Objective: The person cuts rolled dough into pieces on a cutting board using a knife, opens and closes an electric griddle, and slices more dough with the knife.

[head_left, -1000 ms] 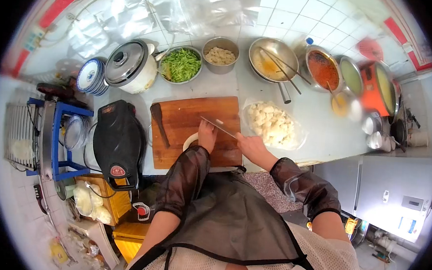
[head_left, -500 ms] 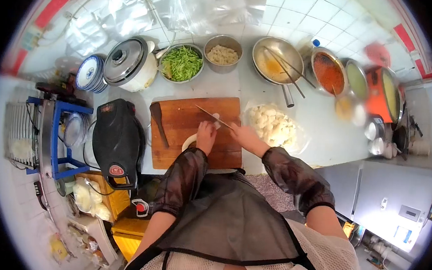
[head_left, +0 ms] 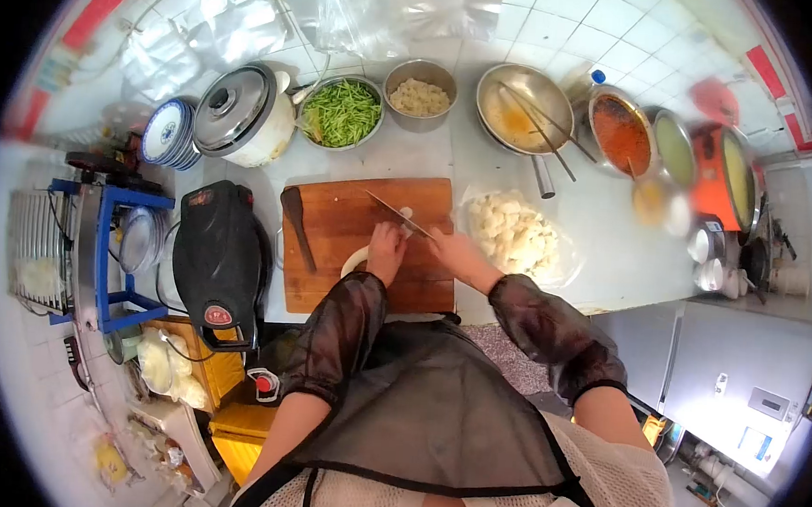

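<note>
My right hand (head_left: 450,248) is closed around the handle of a knife (head_left: 385,208), its blade pointing up and left over the wooden cutting board (head_left: 344,214). My left hand (head_left: 387,251) is closed on a pale, curved, rod-shaped piece of food (head_left: 354,262), whose near end shows below and left of the fingers. Beside the blade, just ahead of the left fingers, a small white slice (head_left: 406,214) is visible. A dark paddle-shaped tool (head_left: 296,222) lies along the board's left side. To the right of my right hand, pale cut pieces (head_left: 515,232) are heaped on clear plastic.
Behind the board are a rice cooker (head_left: 239,116), a bowl of shredded greens (head_left: 342,114), a metal pot (head_left: 420,107) of pale food and a pan (head_left: 524,113) with chopsticks. A bowl of red sauce (head_left: 620,132) stands farther right. A black electric appliance (head_left: 219,262) flanks the board's left.
The knife and both hands have barely moved. The view has shifted very slightly; the other things keep their places.
</note>
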`<action>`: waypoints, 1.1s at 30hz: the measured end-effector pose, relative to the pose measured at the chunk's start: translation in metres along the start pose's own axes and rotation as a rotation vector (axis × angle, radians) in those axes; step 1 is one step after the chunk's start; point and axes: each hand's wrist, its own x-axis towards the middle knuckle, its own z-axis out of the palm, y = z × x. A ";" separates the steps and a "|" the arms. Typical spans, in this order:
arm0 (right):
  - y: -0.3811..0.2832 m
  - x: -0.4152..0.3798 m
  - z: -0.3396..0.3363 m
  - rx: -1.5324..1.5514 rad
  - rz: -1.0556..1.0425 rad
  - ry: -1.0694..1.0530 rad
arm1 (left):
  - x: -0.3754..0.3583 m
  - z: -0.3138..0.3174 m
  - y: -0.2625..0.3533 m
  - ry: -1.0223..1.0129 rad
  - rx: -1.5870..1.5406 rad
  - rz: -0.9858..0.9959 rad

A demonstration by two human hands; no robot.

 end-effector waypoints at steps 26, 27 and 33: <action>-0.021 0.027 0.018 0.053 -0.039 0.143 | -0.011 -0.003 -0.001 0.060 -0.038 -0.002; -0.012 0.017 0.009 0.027 -0.025 0.088 | -0.008 -0.002 -0.003 0.069 -0.038 0.005; -0.028 0.001 0.000 0.011 -0.032 0.027 | -0.013 -0.001 0.001 0.047 -0.032 -0.037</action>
